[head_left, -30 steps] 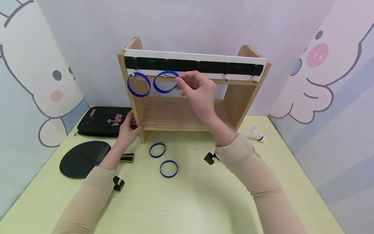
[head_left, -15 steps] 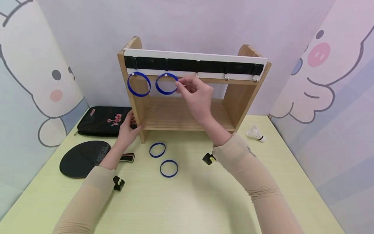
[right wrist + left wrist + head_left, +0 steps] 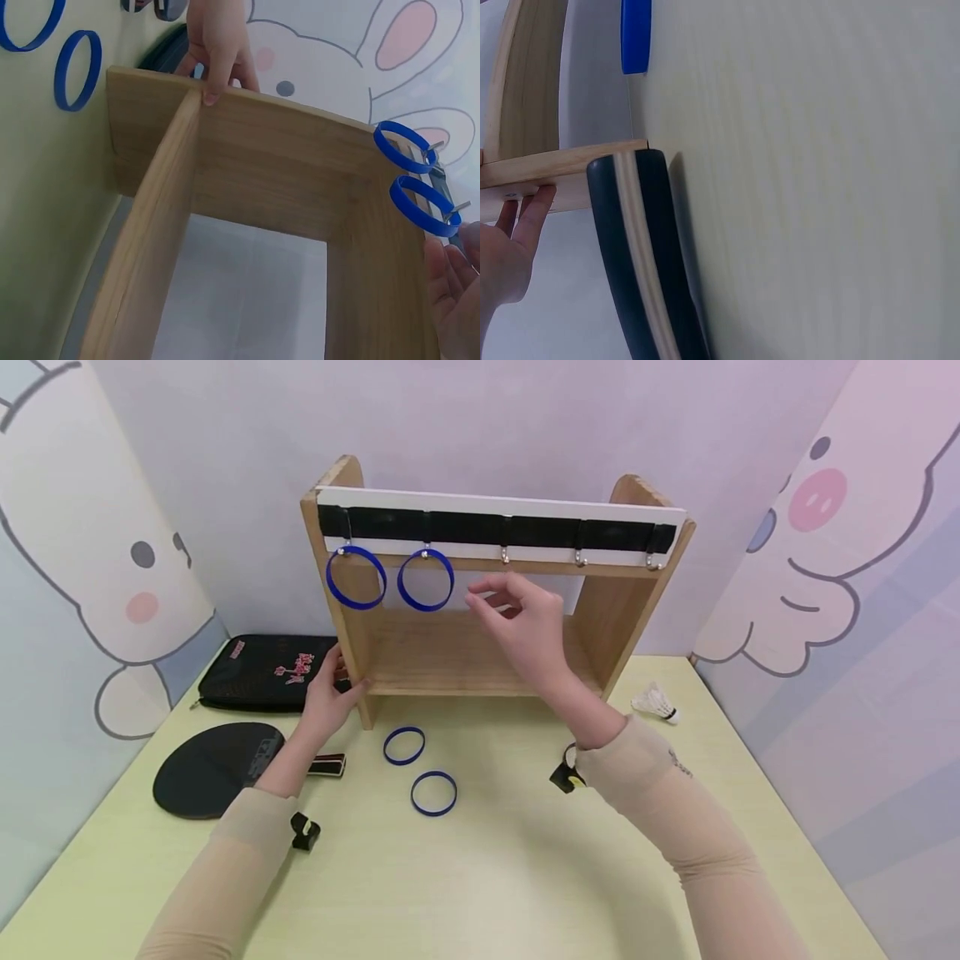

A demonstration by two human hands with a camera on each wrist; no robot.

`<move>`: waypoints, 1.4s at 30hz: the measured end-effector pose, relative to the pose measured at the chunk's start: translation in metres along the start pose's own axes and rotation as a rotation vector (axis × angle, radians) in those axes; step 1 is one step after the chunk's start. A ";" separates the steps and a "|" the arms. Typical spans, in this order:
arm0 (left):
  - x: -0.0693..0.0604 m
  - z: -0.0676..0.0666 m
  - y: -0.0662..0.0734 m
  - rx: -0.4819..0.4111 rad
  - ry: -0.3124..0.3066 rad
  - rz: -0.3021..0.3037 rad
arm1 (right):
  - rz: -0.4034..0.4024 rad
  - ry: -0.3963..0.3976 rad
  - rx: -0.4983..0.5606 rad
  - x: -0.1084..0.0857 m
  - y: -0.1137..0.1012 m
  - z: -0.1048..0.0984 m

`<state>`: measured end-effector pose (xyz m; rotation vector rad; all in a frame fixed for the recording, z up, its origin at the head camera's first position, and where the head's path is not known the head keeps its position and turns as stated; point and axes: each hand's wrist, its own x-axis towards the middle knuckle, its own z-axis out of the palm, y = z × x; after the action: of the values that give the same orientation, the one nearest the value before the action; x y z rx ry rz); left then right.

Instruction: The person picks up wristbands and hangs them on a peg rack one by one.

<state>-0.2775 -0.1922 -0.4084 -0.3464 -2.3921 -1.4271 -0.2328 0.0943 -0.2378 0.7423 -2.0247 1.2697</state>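
Two blue rings hang on hooks at the front of the wooden shelf: the outer ring at the shelf's left end, the inner ring on the next hook along, just beside it. Three more hooks run on toward the shelf's right end, all below a black strip on the white bar across the shelf's top front.

Right hand: in front of the shelf's opening, just right of the inner ring, apart from it. Thumb and forefinger almost meet, other fingers loosely bent, pinching nothing. Left hand: grips the shelf's left side panel low down, thumb at the front edge, fingers on the outer face; right wrist view confirms.

Two more blue rings lie flat on the table in front of the shelf, toward its left end: the near-shelf ring closer to it, the far ring farther out, not touching.

Left of the shelf: black zip case with red lettering. Table tennis bat left of the shelf and forward of it, partly behind the left forearm, handle toward the shelf. Right of the shelf: white shuttlecock on its side. Behind the shelf: pale wall.
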 end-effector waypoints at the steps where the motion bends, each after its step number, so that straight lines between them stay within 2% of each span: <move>1: 0.001 0.000 0.000 -0.002 0.001 0.003 | -0.007 -0.010 -0.015 -0.001 0.006 -0.002; 5: 0.002 -0.001 0.000 -0.011 0.001 0.008 | -0.053 -0.070 -0.071 -0.007 0.025 -0.011; 16: 0.004 -0.001 0.002 -0.002 0.003 -0.003 | -0.159 -0.264 -0.262 -0.039 0.053 -0.040; 23: 0.003 -0.001 0.002 -0.005 0.002 0.001 | -0.233 -0.337 -0.301 -0.066 0.081 -0.059; 32: 0.001 0.000 0.000 -0.004 0.004 -0.003 | -0.159 -0.441 -0.382 -0.109 0.116 -0.083; 42: 0.001 0.000 -0.001 -0.004 -0.001 -0.001 | -0.069 -0.457 -0.410 -0.146 0.154 -0.101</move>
<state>-0.2790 -0.1925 -0.4090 -0.3468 -2.3914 -1.4325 -0.2308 0.2643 -0.4002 0.9480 -2.4887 0.6429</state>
